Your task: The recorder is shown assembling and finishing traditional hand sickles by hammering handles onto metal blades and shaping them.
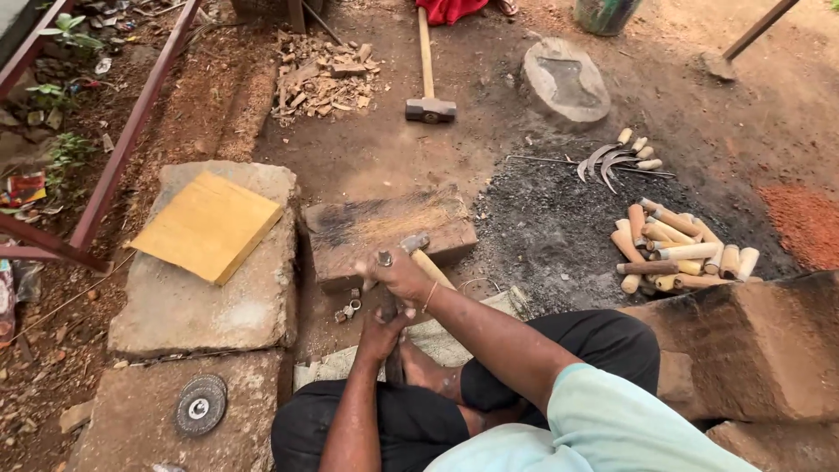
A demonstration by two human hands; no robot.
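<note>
- A dark upright piece (388,308) with a small metal ring at its top stands at the front edge of the scorched wooden block (389,232), just above the person's bare foot (422,367)
- The left hand (381,335) has its grip closed around the lower part of that piece, holding it upright
- The right hand (398,273) has its grip closed on the wooden handle of a small hammer (419,252), whose head sits at 1 o'clock from the piece's top
- A few small metal rings (349,309) lie on the ground at 9 o'clock from the hands
- A yellow board (208,225) rests on a stone slab (188,301) at 10 o'clock
- A grinding disc (200,406) lies at 8 o'clock
- A sledgehammer (427,77) lies at 12 o'clock
- Wooden handles (680,248) are piled at 2 o'clock, with curved sickle blades (613,159) beyond them
</note>
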